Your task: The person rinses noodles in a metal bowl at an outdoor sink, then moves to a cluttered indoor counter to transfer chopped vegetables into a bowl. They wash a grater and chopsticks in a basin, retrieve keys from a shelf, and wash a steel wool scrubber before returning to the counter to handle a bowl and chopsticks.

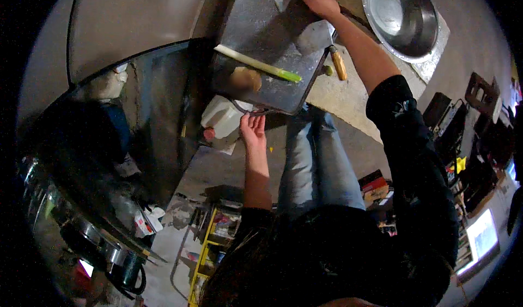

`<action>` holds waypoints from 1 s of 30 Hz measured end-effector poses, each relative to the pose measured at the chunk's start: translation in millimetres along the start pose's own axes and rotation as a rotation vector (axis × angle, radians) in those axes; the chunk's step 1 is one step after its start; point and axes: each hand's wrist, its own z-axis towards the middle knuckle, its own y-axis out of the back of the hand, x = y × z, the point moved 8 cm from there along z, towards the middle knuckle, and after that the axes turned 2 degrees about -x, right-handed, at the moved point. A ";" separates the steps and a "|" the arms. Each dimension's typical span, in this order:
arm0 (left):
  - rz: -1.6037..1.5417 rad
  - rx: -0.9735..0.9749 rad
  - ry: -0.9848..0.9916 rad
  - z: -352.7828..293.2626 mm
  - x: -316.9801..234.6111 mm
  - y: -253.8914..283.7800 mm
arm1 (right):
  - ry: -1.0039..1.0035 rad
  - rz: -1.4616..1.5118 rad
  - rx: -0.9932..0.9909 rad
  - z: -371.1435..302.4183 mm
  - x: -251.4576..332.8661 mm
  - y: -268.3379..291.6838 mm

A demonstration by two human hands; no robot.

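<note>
A dark rectangular board (256, 18) with a curved handle at its near end lies in front of me. My left hand (254, 130) curls its fingers around that near handle. My right hand (320, 4) grips the far right edge of the board, its thumb stretched along the top. A scallion-like stalk (256, 63), white turning to green, lies across the board, with a blurred brown lump (246, 79) beside it. The broad blade of a cleaver (315, 37) rests on the board's right side; its wooden handle (338, 63) sticks out past the edge.
A shiny metal basin (400, 18) stands at the far right. Close to my left hand is a white plastic jug (222, 119) with a red cap. A small green piece (328, 70) lies by the cleaver handle. At lower left stands a dark kettle-like pot (128, 266).
</note>
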 end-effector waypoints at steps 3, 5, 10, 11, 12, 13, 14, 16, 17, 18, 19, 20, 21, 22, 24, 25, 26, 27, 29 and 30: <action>-0.065 0.084 0.075 21.7 28.3 -2.5 | -0.161 0.013 0.179 1.3 18.4 11.4; -0.064 0.039 0.059 16.0 33.6 -17.7 | -0.093 -0.037 0.102 21.4 9.9 5.4; -0.042 0.060 0.094 19.2 42.0 -33.2 | 0.068 0.017 0.006 39.3 18.1 12.4; -0.049 0.048 0.095 19.2 41.1 -36.7 | 0.077 0.021 0.023 41.8 18.3 12.6; -0.057 0.036 0.096 19.5 38.9 -39.8 | 0.036 0.012 0.028 43.0 14.1 12.2; -0.063 0.024 0.093 22.2 36.8 -41.1 | -0.004 0.006 0.031 44.3 11.7 11.1; -0.061 -0.008 0.088 24.9 36.1 -41.5 | -0.043 0.000 0.035 44.8 8.7 10.2; -0.056 0.023 0.091 32.0 36.6 -42.5 | -0.063 -0.065 -0.006 44.8 6.0 12.0; -0.053 0.039 0.091 34.3 36.5 -41.8 | -0.073 -0.097 -0.026 44.8 5.0 12.4; -0.027 0.046 0.083 34.5 38.0 -39.7 | -0.013 -0.213 -0.037 44.5 8.6 12.7; -0.001 0.055 0.071 30.5 36.4 -42.3 | 0.049 -0.327 -0.049 44.4 13.2 12.8; 0.026 0.063 0.058 27.6 34.2 -45.2 | 0.111 -0.439 -0.061 44.3 18.5 12.2; 0.027 0.049 0.076 29.2 35.0 -44.5 | 0.123 -0.470 -0.072 44.2 19.2 13.4; 0.020 0.028 0.093 32.3 37.0 -38.5 | 0.146 -0.503 -0.079 36.5 29.7 19.0; 0.020 -0.027 0.120 29.7 37.5 -37.6 | 0.143 -0.581 -0.019 27.5 40.3 29.7; 0.014 -0.003 0.113 30.4 37.7 -38.6 | 0.125 -0.624 0.050 24.1 45.7 32.8; 0.007 0.020 0.106 31.6 36.8 -39.2 | 0.106 -0.666 0.120 22.3 46.9 31.5; -0.001 0.042 0.099 32.6 36.2 -39.4 | 0.109 -0.688 0.117 24.1 46.1 28.8; 0.017 0.026 0.113 31.9 36.5 -40.5 | 0.116 -0.726 0.105 29.7 42.8 21.0; 0.017 0.018 0.120 31.6 37.5 -41.6 | 0.153 -0.723 0.058 32.1 42.9 21.0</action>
